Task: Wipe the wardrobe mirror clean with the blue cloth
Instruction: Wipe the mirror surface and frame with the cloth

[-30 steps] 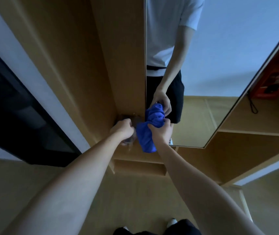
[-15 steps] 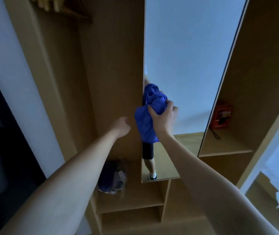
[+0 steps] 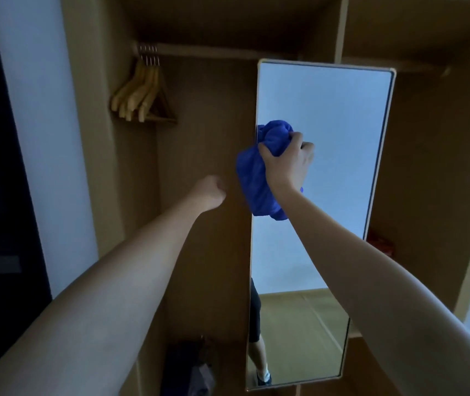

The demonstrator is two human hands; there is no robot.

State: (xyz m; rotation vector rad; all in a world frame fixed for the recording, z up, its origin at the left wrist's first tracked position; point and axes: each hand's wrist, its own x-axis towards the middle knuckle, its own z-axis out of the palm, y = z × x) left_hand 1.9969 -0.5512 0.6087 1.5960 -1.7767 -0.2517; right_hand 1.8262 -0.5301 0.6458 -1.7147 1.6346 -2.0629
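Mirror (image 3: pixel 328 115): cloth (image 3: pixel 252 178) in R hand (image 3: pixel 283 161) (bunched)

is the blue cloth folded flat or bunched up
Bunched up: the blue cloth is a crumpled wad in the right hand, against the mirror's left edge.

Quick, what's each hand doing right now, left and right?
Left hand: closed in a fist, holding nothing, raised in front of the wardrobe panel.
Right hand: gripping the bunched blue cloth at the mirror's left edge.
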